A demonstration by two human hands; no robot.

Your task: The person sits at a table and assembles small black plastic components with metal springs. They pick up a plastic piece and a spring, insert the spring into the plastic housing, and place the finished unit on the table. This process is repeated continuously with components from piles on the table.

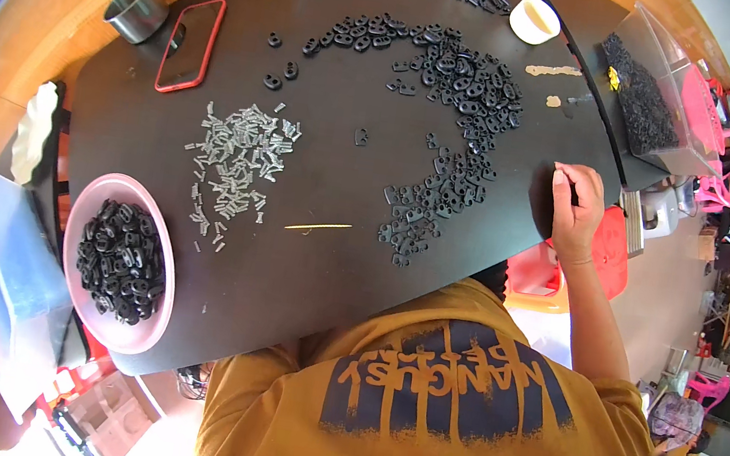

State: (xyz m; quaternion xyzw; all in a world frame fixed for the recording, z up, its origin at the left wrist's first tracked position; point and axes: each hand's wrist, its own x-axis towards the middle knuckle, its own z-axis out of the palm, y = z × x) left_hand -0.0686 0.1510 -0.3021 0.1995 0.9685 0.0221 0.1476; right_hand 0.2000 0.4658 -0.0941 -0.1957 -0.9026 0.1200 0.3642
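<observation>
Curling near black two-holed plastic pieces (pixel 470 108), that's the right hand (pixel 579 204), can't tell if it's gripping anything. Left hand's hidden, can't tell

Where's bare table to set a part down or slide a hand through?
On the table, two patches: the middle, between the silvery pieces and the curved spread of black parts, bar one loose black piece; and between the yellow stick and the near edge. Crowded: the spread, the silvery pieces, and the filled pink bowl.

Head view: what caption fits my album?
Right hand at a dark table with black pieces, small grey bits and a pink bowl.
</observation>
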